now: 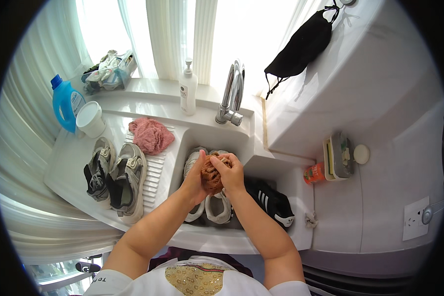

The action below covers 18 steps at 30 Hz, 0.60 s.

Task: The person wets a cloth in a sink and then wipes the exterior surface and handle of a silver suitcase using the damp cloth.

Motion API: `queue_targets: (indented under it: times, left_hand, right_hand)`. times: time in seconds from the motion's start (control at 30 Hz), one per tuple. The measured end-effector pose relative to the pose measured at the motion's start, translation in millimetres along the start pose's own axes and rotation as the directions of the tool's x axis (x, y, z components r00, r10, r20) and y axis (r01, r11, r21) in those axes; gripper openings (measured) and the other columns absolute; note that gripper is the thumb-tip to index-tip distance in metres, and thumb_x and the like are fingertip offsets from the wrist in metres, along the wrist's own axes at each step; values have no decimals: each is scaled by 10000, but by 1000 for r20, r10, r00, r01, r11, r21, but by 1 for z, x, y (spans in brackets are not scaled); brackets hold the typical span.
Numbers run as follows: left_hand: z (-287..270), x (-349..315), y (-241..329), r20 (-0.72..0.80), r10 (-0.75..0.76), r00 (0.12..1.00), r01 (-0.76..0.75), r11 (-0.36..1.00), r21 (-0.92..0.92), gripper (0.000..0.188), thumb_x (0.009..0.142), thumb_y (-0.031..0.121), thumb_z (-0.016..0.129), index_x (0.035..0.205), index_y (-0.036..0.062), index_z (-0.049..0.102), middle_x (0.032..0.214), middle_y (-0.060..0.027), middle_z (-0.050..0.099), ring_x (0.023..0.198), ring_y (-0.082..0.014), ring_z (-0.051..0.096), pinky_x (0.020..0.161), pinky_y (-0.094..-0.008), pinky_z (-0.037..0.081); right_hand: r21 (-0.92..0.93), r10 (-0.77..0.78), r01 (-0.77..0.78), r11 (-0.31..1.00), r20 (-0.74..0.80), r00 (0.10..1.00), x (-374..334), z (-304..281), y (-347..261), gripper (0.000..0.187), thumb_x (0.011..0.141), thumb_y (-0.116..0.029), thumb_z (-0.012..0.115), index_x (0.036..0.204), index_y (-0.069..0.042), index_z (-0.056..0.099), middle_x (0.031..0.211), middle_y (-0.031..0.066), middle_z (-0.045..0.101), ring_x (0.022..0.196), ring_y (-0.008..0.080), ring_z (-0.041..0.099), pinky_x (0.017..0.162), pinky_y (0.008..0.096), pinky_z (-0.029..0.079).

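Over the sink (202, 137), my left hand (196, 183) and my right hand (232, 173) are both closed around a crumpled brown cloth (212, 178), pressing it from either side. Below them in the basin sits a pair of white shoes (218, 209), partly hidden by my hands and forearms. A black shoe with white stripes (272, 202) rests to the right of my right forearm. On the ribbed drainboard to the left stand two grey and black sneakers (128, 180), and a crumpled pink cloth (151, 135) lies behind them.
A chrome faucet (230, 96) rises behind the basin, beside a white pump bottle (188, 91). At the far left are a blue detergent jug (66, 103), a white tub (90, 120) and a bin of cloths (108, 74). An orange container (314, 173) is at the right wall.
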<state>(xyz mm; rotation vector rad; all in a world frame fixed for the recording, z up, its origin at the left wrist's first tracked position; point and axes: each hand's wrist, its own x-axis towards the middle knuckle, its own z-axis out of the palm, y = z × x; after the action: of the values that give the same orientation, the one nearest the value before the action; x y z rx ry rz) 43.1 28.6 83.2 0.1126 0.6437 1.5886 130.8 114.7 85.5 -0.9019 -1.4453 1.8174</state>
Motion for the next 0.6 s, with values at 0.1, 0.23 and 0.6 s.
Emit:
queue_targets:
  times: [0.1,0.23,0.6]
  left_hand:
    - [8,-19,5,104,-246,964,243,969,38,677,838,585,654,1317,139,481,1216,-93,587,1090,-315,606,816,-495,543]
    - [-12,-23,-6,153,-407,900,389,911,134,562,760,321,824,1203,106,554,1062,-99,631,951,-284,647,676,-382,548]
    - [7,-19,-76,-24,-560,828,519,750,411,254,761,-6,737,751,125,519,630,6,491,488,-79,457,374,-221,265]
  right_hand:
    - [-221,-143,166,961,116,983,-8,-17,3,141,809,-95,688,930,-31,658,901,73,623,848,170,596,800,315,493]
    - [-208,-182,286,935,408,895,-26,-31,-13,307,837,-143,669,1131,-61,701,1156,106,620,1091,210,566,995,330,423]
    - [-418,-193,336,844,349,917,-64,-76,-3,214,722,-188,762,723,-10,644,768,89,613,711,204,588,691,317,481]
